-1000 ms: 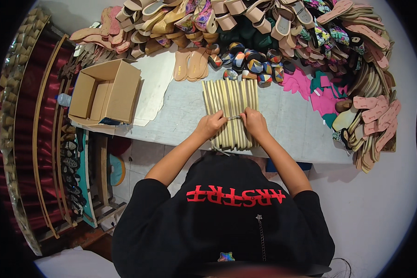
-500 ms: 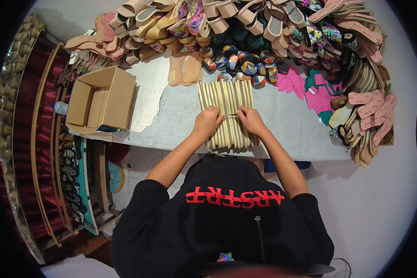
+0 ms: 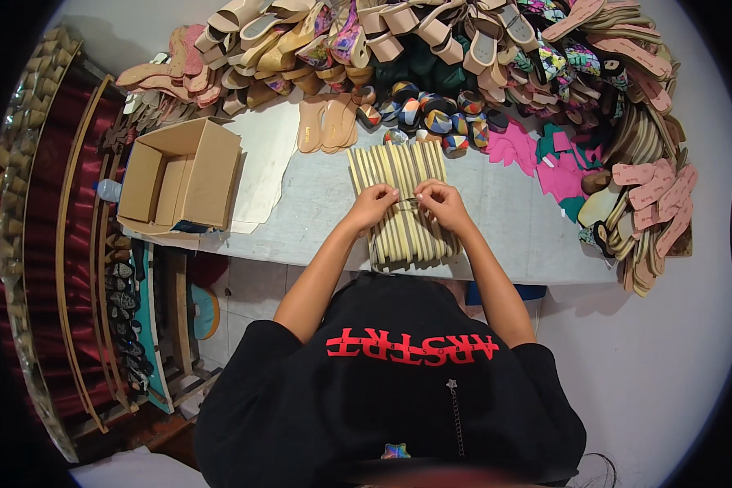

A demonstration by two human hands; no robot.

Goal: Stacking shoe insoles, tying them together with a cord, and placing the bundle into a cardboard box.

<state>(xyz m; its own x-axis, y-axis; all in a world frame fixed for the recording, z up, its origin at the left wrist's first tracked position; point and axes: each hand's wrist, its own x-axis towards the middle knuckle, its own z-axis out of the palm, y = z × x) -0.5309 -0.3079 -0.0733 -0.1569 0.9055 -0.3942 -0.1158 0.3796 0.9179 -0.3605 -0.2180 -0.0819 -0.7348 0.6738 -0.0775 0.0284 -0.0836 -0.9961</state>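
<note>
A bundle of thin cream, yellow and grey-brown layers, which look like shoe soles packed on edge, lies at the table's near edge in front of me. A thin dark cord crosses its middle and pulls it in at the waist. My left hand rests over the bundle's left side, with fingertips pinched at the cord. On the right side, my right hand has thumb and forefinger closed at the cord's other end, its remaining fingers curled. The cord inside the fingers is mostly hidden.
An open cardboard box stands at the left beside white sheets. Tan insoles and patchwork-coloured heels lie beyond the bundle. Sandals are heaped along the back; pink pieces and pink insoles lie at the right.
Both hands have drawn a little closer together over the bundle. My right hand's fingers have lifted and turned, from a tight grip into a pinch at the cord.
</note>
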